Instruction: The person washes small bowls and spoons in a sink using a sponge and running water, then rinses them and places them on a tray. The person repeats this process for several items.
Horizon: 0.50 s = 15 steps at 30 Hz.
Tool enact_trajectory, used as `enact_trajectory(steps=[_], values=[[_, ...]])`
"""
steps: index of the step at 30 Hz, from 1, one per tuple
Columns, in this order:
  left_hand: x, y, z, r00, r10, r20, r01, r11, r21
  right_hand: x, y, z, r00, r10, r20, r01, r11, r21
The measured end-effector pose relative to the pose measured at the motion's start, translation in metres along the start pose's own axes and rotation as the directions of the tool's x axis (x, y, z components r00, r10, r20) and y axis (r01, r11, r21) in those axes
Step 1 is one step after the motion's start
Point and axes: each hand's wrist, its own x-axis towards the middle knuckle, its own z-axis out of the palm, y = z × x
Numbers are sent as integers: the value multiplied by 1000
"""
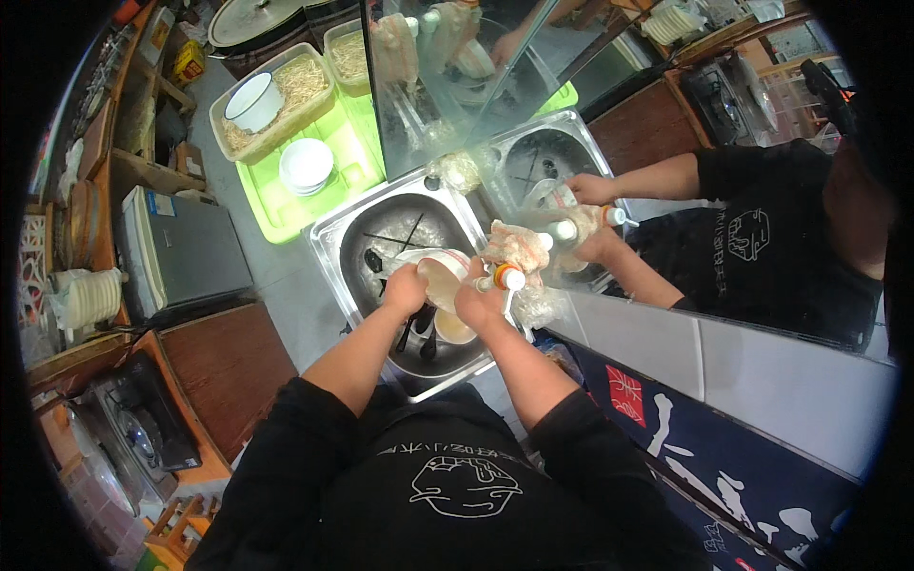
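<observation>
My left hand (405, 291) grips the left rim of a pale bowl (440, 287), tilted over the stainless steel sink (364, 207). At the bowl's right side is my right hand (477, 303), its fingers partly hidden by a bottle with an orange and white cap (509, 278). A white, red-striped cloth-like piece (451, 258) lies against the bowl's far side. Below my hands, another pale bowl (454, 329) rests in the basin among black-handled utensils (428, 347). A black drain stopper (373, 260) sits by the basin's left wall.
A checked cloth (508, 241) drapes the sink's right edge, beside a mirror (643, 235). Stacked white bowls (307, 165) stand on a lime green lid (268, 207). Behind them is a tub (318, 86) of disposable chopsticks holding a white enamel pot (254, 100). A small refrigerator (193, 250) stands left.
</observation>
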Motion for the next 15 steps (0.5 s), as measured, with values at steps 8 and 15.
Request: enact_trajectory(steps=[8,15], values=[[-27,64,-45,777,585,234,-630,713,308,-29,-1,-28,985,45,168,-9,978,-209],[-28,33,-34,912,409,-42,-411,904,-115,8,13,-28,916,-290,-277,341,927,158]])
